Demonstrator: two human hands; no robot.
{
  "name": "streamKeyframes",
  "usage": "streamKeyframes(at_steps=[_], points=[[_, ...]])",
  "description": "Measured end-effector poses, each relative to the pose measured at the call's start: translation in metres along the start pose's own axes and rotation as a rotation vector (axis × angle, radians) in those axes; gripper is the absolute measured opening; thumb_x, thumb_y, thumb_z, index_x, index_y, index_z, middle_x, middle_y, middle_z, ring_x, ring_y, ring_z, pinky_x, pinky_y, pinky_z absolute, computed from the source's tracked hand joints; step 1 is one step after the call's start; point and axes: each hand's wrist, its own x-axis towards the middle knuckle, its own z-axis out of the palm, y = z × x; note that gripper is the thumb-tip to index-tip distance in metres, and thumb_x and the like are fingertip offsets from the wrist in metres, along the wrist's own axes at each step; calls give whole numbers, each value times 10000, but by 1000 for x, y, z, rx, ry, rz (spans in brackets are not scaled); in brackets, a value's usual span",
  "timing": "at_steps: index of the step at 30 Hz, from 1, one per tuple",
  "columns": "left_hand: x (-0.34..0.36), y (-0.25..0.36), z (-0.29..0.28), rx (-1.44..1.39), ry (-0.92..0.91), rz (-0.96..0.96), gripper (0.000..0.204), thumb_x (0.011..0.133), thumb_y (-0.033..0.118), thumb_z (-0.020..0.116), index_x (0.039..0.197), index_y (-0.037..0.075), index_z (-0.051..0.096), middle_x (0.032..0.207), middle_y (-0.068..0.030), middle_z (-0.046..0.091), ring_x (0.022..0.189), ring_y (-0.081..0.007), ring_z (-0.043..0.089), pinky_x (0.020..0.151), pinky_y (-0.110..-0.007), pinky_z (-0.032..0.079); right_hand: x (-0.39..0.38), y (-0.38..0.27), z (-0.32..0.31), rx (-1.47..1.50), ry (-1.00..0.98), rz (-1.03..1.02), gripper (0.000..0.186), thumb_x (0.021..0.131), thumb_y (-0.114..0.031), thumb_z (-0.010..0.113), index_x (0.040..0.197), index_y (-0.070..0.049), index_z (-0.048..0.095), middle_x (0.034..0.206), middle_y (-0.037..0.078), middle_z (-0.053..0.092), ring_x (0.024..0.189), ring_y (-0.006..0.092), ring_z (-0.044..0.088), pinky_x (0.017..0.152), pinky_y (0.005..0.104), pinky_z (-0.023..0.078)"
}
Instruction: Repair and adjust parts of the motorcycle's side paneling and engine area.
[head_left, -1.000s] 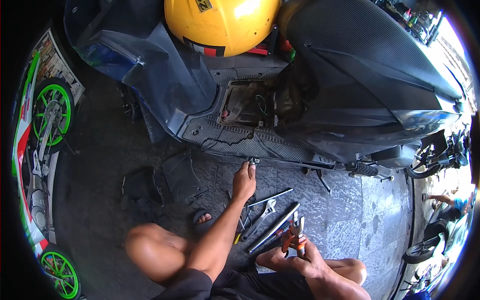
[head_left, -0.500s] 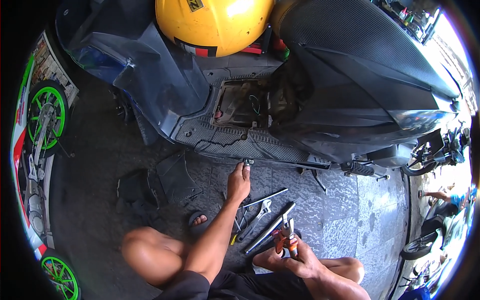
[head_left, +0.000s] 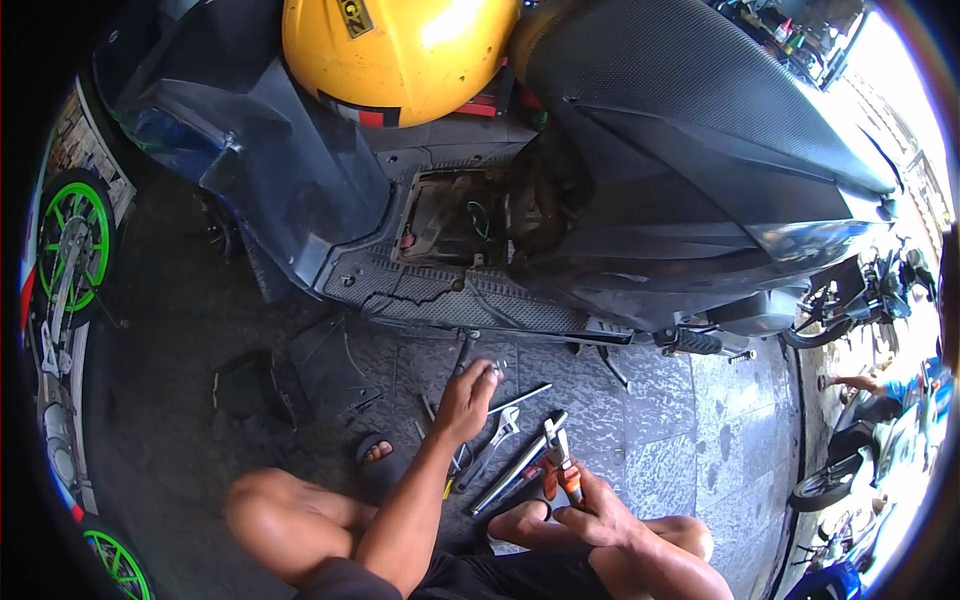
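My left hand (head_left: 467,402) hovers over the floor just below the scooter's footboard (head_left: 470,295). Its fingers are closed, with a small shiny metal piece (head_left: 500,367) at the fingertips; the exact kind is too small to tell. A short grey metal rod (head_left: 466,347) rises beside the fingers toward the footboard edge, and whether I grip it is unclear. Closer to me, my right hand (head_left: 598,512) is wrapped round orange-handled pliers (head_left: 562,458), jaws pointing up and away from me. The dark scooter (head_left: 690,160) has an uncovered opening (head_left: 440,225) in its footboard, with a green wire inside.
On the tiles between my legs lie an adjustable wrench (head_left: 500,432), a metal tube (head_left: 515,475) and other tools. Black plastic panels (head_left: 335,370) rest at the left. A yellow helmet-like shell (head_left: 400,60) is beyond the scooter. Green-wheeled motorcycle parts (head_left: 75,245) line the far left.
My left hand has drawn back from the footboard's edge toward me, the small metal piece now showing at its fingertips. My right hand still holds the pliers. The whole view has shifted slightly.
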Motion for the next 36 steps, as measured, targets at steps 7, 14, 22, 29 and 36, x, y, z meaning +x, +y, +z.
streamKeyframes(at_steps=[7,14,22,29,36], points=[[-37,93,-7,50,-428,205,244,982,222,518,1070,8,595,815,-191,670,760,-338,679,643,-395,496,2,-13,-17,28,70,123,735,778,-22,544,1465,-37,284,1200,148,533,1118,253,532,936,331,425],[-44,104,-5,45,-505,246,238,959,204,539,1078,9,605,877,-219,672,795,-383,667,666,-423,511,-3,-11,-16,-251,144,-44,884,778,22,548,1540,-36,104,1316,158,513,1091,211,547,929,318,447],[-43,108,3,121,-474,311,330,880,326,613,951,5,643,809,-204,669,739,-412,660,627,-464,510,0,2,-8,-180,305,-301,836,748,-207,679,1470,-9,307,1209,286,513,1074,453,548,912,475,441],[-53,128,-2,343,-573,198,436,966,308,546,1127,-91,617,1015,-300,649,958,-429,634,823,-456,500,3,13,-10,166,188,-215,1000,722,-222,636,1535,-28,86,1161,297,468,1042,483,503,920,512,419],[-59,133,-3,403,-506,309,426,953,316,575,1094,-83,621,967,-303,641,904,-454,626,763,-482,495,-7,-3,-16,-365,282,-312,935,791,-150,594,1525,17,39,1265,205,492,1087,366,505,1001,445,390]])
